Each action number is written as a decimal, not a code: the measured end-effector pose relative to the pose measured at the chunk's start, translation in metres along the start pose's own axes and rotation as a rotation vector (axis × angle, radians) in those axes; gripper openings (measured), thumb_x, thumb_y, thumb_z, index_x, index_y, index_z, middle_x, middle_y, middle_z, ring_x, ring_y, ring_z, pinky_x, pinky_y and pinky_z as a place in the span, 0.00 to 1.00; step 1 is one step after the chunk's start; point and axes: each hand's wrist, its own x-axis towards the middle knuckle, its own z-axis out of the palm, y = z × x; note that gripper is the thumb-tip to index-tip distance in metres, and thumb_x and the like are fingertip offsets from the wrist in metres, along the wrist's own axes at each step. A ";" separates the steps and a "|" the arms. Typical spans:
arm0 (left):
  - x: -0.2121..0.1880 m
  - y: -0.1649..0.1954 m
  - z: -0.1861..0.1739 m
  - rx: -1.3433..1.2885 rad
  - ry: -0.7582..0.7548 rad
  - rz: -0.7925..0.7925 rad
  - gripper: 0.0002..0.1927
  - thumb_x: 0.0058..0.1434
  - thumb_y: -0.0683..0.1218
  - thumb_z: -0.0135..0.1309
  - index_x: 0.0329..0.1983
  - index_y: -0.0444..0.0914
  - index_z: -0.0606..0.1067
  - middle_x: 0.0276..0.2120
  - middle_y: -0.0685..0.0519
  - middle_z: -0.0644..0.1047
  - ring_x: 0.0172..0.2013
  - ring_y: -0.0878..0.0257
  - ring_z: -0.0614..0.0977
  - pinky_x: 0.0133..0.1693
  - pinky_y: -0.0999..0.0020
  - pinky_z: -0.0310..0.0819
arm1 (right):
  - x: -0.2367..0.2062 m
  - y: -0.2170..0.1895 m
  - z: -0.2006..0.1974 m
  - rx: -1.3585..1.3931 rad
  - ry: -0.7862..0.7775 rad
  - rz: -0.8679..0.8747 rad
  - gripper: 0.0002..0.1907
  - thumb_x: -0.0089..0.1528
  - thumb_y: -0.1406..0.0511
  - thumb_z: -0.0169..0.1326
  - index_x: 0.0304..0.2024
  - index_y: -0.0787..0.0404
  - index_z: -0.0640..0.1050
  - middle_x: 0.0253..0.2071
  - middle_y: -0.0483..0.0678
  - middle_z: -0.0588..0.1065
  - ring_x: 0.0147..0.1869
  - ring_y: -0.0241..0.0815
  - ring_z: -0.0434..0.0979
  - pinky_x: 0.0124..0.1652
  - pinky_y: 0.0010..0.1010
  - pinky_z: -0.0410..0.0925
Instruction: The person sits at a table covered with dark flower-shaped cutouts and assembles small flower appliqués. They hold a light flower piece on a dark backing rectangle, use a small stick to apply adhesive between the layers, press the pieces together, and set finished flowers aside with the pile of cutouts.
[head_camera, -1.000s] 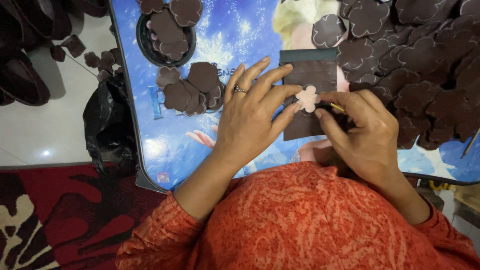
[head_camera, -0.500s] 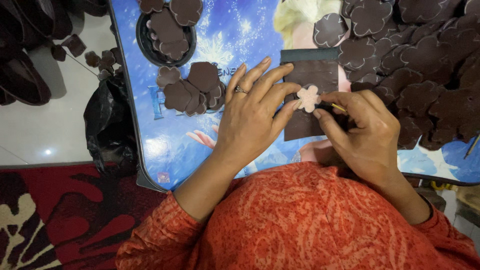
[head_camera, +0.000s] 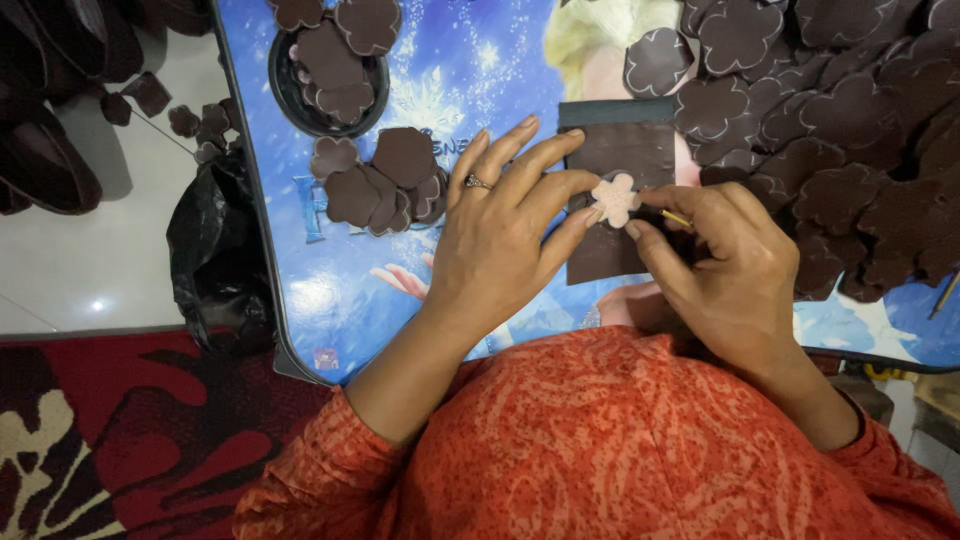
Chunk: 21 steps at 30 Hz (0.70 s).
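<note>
The left hand (head_camera: 500, 235) lies with fingers spread, its fingertips pressing a small pale flower-shaped template (head_camera: 614, 198) flat onto a dark brown rectangular sheet (head_camera: 618, 200) near the middle of the blue printed table (head_camera: 470, 80). The right hand (head_camera: 725, 265) is pinched shut on a thin yellow pencil (head_camera: 676, 217), its tip at the template's right edge. Brown flower-shaped cutouts (head_camera: 850, 120) crowd the table's far right corner.

Left hand (head_camera: 500, 235): I have it palm down, fingers spread and stretched forward, ring on one finger, forearm bare below an orange sleeve. Right hand (head_camera: 725, 265): curled, thumb and forefinger pinched together at the tips, close beside the left fingertips (head_camera: 590, 215).
</note>
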 end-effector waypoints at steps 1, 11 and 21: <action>0.000 0.000 0.000 -0.001 -0.003 -0.001 0.11 0.68 0.54 0.60 0.49 0.47 0.80 0.63 0.56 0.74 0.70 0.53 0.67 0.72 0.46 0.51 | 0.000 0.000 0.000 0.003 0.002 -0.005 0.13 0.65 0.69 0.68 0.51 0.62 0.81 0.41 0.48 0.77 0.40 0.36 0.78 0.37 0.26 0.70; 0.000 -0.001 -0.001 -0.008 -0.001 0.003 0.11 0.67 0.54 0.60 0.49 0.47 0.80 0.62 0.56 0.74 0.70 0.53 0.67 0.72 0.45 0.51 | 0.001 -0.003 -0.001 0.006 0.000 -0.002 0.13 0.64 0.69 0.68 0.50 0.62 0.81 0.41 0.49 0.77 0.40 0.38 0.79 0.37 0.27 0.71; -0.004 0.001 0.003 0.070 0.041 0.084 0.13 0.69 0.52 0.59 0.54 0.47 0.79 0.64 0.54 0.72 0.69 0.53 0.66 0.72 0.47 0.53 | 0.001 -0.004 -0.001 0.008 -0.011 -0.001 0.13 0.65 0.69 0.67 0.51 0.62 0.82 0.42 0.49 0.77 0.43 0.39 0.81 0.39 0.27 0.73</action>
